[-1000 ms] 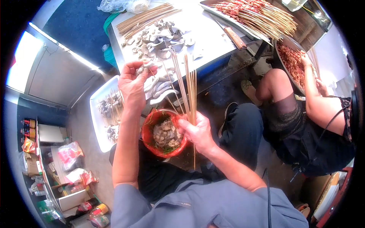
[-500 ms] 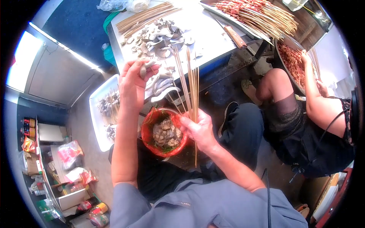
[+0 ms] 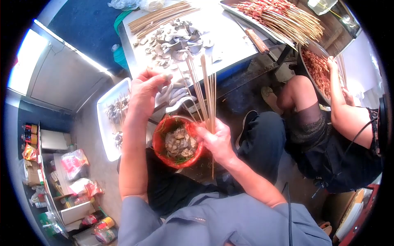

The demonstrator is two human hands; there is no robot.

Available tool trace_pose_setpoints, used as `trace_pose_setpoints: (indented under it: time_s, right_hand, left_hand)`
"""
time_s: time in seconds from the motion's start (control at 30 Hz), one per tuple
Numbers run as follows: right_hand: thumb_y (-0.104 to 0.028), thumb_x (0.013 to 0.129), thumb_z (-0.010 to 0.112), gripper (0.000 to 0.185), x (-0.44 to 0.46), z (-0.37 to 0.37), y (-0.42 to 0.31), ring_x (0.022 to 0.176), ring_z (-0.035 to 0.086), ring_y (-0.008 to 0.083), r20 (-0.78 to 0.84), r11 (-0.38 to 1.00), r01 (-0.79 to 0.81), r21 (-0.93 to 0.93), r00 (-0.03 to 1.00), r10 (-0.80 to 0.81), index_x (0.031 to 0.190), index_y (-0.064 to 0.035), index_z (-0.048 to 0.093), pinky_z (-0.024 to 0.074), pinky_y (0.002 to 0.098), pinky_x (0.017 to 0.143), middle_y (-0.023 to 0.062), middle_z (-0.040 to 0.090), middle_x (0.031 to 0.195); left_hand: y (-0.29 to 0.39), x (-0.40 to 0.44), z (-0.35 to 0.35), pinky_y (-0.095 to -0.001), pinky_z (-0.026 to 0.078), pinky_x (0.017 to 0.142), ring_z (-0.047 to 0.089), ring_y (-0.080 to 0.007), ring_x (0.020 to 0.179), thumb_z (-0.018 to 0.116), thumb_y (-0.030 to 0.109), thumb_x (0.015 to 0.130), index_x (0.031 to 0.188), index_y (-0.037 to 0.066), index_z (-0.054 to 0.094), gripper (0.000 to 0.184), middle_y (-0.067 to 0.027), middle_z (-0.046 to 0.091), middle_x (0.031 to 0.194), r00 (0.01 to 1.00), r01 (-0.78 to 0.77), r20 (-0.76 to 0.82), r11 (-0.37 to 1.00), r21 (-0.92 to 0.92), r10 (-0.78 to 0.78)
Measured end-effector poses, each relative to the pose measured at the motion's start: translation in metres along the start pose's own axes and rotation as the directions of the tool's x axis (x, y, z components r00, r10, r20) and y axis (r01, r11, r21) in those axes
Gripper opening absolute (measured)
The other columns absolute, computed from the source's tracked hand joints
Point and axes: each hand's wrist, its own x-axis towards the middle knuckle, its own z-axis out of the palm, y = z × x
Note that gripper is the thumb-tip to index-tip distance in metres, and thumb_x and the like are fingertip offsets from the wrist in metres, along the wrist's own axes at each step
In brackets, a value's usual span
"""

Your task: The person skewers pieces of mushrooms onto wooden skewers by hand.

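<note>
My left hand (image 3: 147, 87) is raised over the table's near edge, its fingers pinched on a piece of oyster mushroom (image 3: 168, 77), mostly hidden by the fingers. In my right hand (image 3: 214, 137) a fanned bundle of bamboo skewers (image 3: 210, 102) points up and away from me. Just left of that hand, a red bucket (image 3: 157, 154) holds pale mushroom scraps (image 3: 179, 142) and some green bits. Larger grey mushroom pieces (image 3: 175, 95) lie on the table edge right of my left hand, with a heap of torn oyster mushrooms (image 3: 174, 43) farther back.
Loose skewers (image 3: 160, 18) lie across the white table (image 3: 221, 30). A white tray (image 3: 104, 135) with mushroom skewers stands at left. At back right are a tray of meat skewers (image 3: 283, 18) and a wooden-handled knife (image 3: 256, 40). A co-worker (image 3: 340, 135) reaches into a meat basin (image 3: 314, 67).
My left hand has turned and dropped slightly, so its fingers now cover most of the mushroom piece. My right hand stays near the bucket with the skewers.
</note>
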Motion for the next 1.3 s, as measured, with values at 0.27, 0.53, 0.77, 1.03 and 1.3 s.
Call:
trace_pose_setpoints:
  time_s: [0.27, 0.53, 0.77, 1.03, 1.3]
  right_hand:
    - [-0.008, 0.090, 0.064, 0.006, 0.005, -0.003, -0.010, 0.058, 0.054, 0.0061, -0.031, 0.996, 0.071, 0.048, 0.997, -0.070, 0.089, -0.0050, 0.058, 0.0422, 0.0211, 0.052, -0.0005, 0.060, 0.068]
    - [-0.009, 0.091, 0.063, 0.006, 0.011, -0.016, -0.019, 0.041, 0.040, 0.0035, -0.137, 0.958, -0.040, 0.285, 0.987, 0.082, 0.091, -0.0065, 0.057, 0.0275, 0.0187, 0.036, 0.0028, 0.060, 0.064]
    - [-0.010, 0.090, 0.065, 0.008, 0.009, -0.015, -0.019, 0.043, 0.042, 0.0041, -0.093, 0.963, -0.064, 0.261, 0.992, 0.091, 0.090, -0.0066, 0.057, 0.0291, 0.0187, 0.038, 0.0023, 0.060, 0.064]
    - [-0.010, 0.089, 0.066, 0.009, 0.005, -0.007, -0.015, 0.047, 0.044, 0.0044, -0.024, 0.975, -0.107, 0.196, 0.993, 0.114, 0.090, -0.0059, 0.058, 0.0305, 0.0183, 0.040, 0.0018, 0.059, 0.065]
    - [-0.009, 0.090, 0.064, 0.007, 0.002, -0.001, -0.004, 0.054, 0.052, 0.0056, 0.037, 0.997, -0.080, 0.006, 0.996, 0.080, 0.089, -0.0048, 0.058, 0.0392, 0.0200, 0.047, 0.0001, 0.060, 0.067]
  left_hand:
    - [0.009, -0.009, 0.018, -0.0250, 0.048, 0.076, 0.060, -0.0102, 0.083, 0.062, 0.005, 0.089, 0.098, 0.001, 0.067, 0.011, -0.0066, 0.069, 0.095, 0.966, -0.253, 0.088, 0.957, 0.142, 0.242]
    - [-0.013, 0.004, 0.014, -0.0280, 0.047, 0.078, 0.060, -0.0172, 0.092, 0.071, 0.011, 0.078, 0.097, 0.003, 0.072, 0.020, -0.0069, 0.067, 0.098, 0.806, -0.545, 0.424, 0.240, 0.803, 0.413]
    - [-0.004, 0.003, 0.012, -0.0220, 0.046, 0.062, 0.057, -0.0074, 0.070, 0.070, 0.007, 0.081, 0.088, 0.004, 0.071, 0.008, 0.0007, 0.066, 0.080, 0.921, -0.253, 0.038, 0.521, 0.815, 0.388]
    - [-0.009, 0.011, -0.008, -0.0234, 0.049, 0.058, 0.063, -0.0108, 0.068, 0.065, 0.007, 0.090, 0.109, 0.000, 0.060, 0.021, -0.0060, 0.065, 0.084, 0.943, -0.297, -0.065, 0.912, 0.284, 0.327]
    - [-0.010, 0.011, -0.005, -0.0284, 0.055, 0.065, 0.070, -0.0260, 0.080, 0.060, -0.003, 0.085, 0.107, 0.000, 0.053, 0.023, -0.0147, 0.066, 0.090, 0.988, -0.124, -0.111, 0.981, -0.149, 0.108]
